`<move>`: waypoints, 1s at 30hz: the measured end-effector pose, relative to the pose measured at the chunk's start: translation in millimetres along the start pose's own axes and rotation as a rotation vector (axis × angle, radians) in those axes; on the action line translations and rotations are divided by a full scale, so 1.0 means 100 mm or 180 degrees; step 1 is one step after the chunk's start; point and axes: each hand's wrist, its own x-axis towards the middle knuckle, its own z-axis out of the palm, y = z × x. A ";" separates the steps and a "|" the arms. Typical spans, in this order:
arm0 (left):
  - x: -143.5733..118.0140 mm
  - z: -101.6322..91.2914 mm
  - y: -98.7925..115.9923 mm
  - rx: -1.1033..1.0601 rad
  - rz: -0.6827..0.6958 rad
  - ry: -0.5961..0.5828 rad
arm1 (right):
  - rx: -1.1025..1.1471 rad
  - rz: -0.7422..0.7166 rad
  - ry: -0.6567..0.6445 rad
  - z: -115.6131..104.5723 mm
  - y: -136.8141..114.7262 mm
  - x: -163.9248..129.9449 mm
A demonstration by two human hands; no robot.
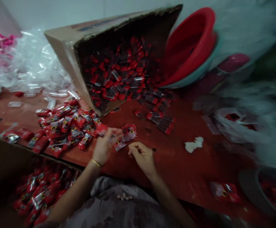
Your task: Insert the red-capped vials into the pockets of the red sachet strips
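Note:
My left hand, with a thin gold bracelet at the wrist, is smeared by motion. Its fingers are bent around what looks like a small red-capped container, blurred as well. Close by on the right, my right hand has its thumb and fingers curled together; anything inside them is hidden. Just beyond both hands lie several flat printed red packets. A heap of filled red packets sits to the left of my left hand. Loose red-capped clear containers are scattered beyond my right hand.
A tipped cardboard box spills containers onto the reddish table. Behind it lean a red basin and a dark pink bottle. Clear plastic is piled left. An open box of packets stands below the edge.

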 end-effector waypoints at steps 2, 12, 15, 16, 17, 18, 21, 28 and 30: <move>0.08 -0.25 0.32 -0.0132 0.0322 0.0580 | -0.0361 -0.0070 0.0087 -0.06 0.07 -0.03; 0.29 -0.54 0.69 0.0140 0.0350 0.1226 | -0.0582 0.0264 0.0550 -0.46 0.40 -0.32; 0.39 -0.24 0.60 0.0014 0.0881 0.1717 | -0.0381 0.0296 0.0629 -0.56 0.45 -0.40; 0.40 -0.10 0.54 0.0071 0.1010 0.1567 | -0.0265 0.0310 0.0658 -0.58 0.47 -0.42; 0.39 0.07 0.45 0.0269 0.1041 0.1217 | -0.0142 0.0330 0.0690 -0.60 0.49 -0.43; 0.35 0.26 0.34 0.0647 0.0901 0.0590 | -0.0035 0.0344 0.0710 -0.61 0.51 -0.44; 0.21 0.93 -0.20 0.2760 0.1036 -0.0928 | 0.0049 0.0238 0.0607 -0.63 0.52 -0.48; 0.37 2.01 -1.64 0.5740 0.2831 -0.2891 | -0.0655 -0.0483 0.0363 -0.68 0.51 -0.55; 0.48 2.08 -1.82 0.6095 0.2696 -0.3015 | -0.0665 -0.0475 0.0381 -0.70 0.51 -0.57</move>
